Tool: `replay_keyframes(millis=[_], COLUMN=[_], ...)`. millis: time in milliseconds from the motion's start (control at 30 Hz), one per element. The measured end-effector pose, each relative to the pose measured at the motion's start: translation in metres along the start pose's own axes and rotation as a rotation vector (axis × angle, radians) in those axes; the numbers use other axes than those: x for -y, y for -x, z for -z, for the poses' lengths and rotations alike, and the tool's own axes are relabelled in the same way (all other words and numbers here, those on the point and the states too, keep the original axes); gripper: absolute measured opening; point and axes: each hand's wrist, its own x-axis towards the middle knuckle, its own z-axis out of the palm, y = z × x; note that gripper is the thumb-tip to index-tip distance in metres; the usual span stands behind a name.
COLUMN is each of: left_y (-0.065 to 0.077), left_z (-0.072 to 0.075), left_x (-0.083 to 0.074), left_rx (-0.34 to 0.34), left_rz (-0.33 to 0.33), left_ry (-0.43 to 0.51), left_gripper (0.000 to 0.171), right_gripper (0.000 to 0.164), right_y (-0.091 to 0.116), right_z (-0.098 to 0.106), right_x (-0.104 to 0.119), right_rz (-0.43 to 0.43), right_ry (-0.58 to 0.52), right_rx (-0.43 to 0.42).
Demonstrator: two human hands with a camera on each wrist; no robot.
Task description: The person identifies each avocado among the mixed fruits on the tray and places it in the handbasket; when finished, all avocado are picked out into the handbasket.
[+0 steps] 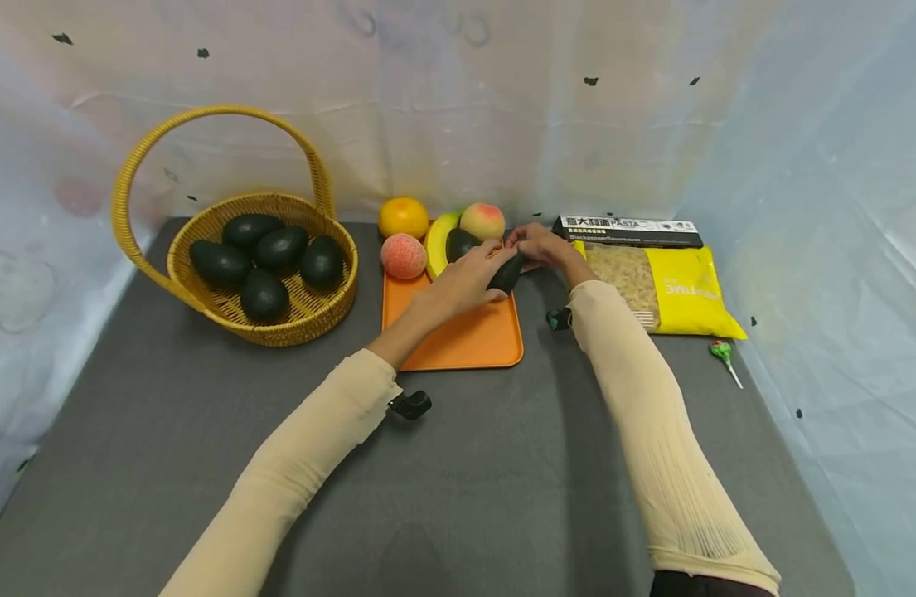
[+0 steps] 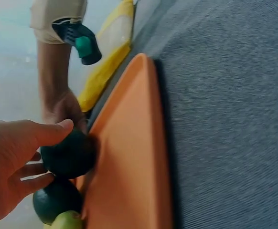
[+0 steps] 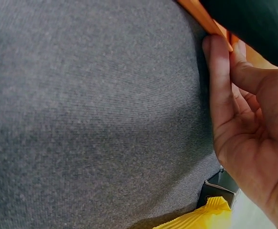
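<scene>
My left hand (image 1: 463,283) holds a dark green avocado (image 1: 508,274) over the right side of an orange tray (image 1: 461,344); in the left wrist view the thumb lies over this avocado (image 2: 74,155), with fingers behind it. My right hand (image 1: 543,246) pinches the tray's right rim (image 3: 214,29), as the right wrist view shows. Also on the tray, a second avocado (image 1: 460,244) lies beside a yellow banana (image 1: 437,247). A peach (image 1: 483,220) sits behind them. At the tray's back left are a pink peach (image 1: 404,256) and an orange fruit (image 1: 403,217).
A yellow wicker basket (image 1: 297,332) with a tall handle holds several avocados (image 1: 264,297) on the left. To the right stand a black pasta box (image 1: 629,232), a yellow pasta bag (image 1: 685,290) and a green lollipop (image 1: 722,350). A pale curtain (image 1: 502,108) hangs behind the grey table (image 1: 487,481).
</scene>
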Motion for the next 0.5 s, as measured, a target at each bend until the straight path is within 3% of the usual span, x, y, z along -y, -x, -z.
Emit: replay_keyframes(millis=[267,500], left_y=[0.001,0.005], left_z=[-0.009,-0.009], left_x=[-0.005,-0.01], left_rx=[-0.063,-0.09], left_rz=[-0.003,0.007], left_ry=[-0.067,-0.17], left_gripper=[0.07,0.063], right_gripper=[0.019,0.018], right_y=[0.003,0.004], right_z=[0.003,0.0], right_x=[0.002,-0.001], right_rz=[-0.012,0.055], right_ry=[-0.012,-0.028], right_rx=[-0.013,-0.015])
